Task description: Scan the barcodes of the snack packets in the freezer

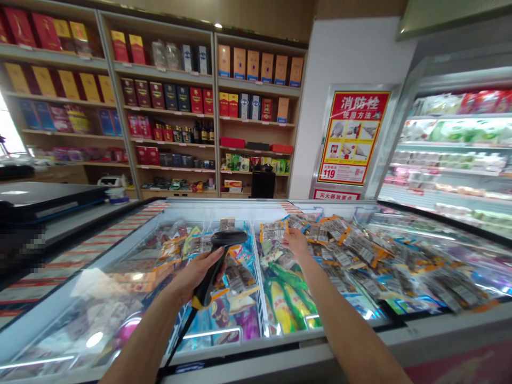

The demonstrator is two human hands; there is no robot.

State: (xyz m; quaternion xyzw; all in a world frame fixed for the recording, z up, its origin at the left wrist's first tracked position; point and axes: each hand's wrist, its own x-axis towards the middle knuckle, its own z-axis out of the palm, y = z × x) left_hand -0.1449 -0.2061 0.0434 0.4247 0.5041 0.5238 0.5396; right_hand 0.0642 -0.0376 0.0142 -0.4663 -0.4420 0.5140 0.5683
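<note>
My left hand [199, 274] is wrapped round the grip of a black barcode scanner [216, 261], whose head points to the right over the chest freezer. Its cord runs down past my wrist. With my right hand [295, 242] I pinch the right edge of a small clear packet with orange ends [273, 231], held near the wire divider [256, 266]. Many similar packets [356, 245] lie heaped to the right of that hand. Below it are green and yellow corn-printed packs [284, 304]. More packets [240, 277] lie under the scanner in the left compartment.
Sliding glass lids and a frame [280, 344] edge the chest freezer. A dark flat device [52, 200] stands on the counter at left. Shelves of boxed goods [172, 96] line the back, beside a red and yellow fire-hydrant poster [354, 136]. An upright display fridge [456, 149] stands right.
</note>
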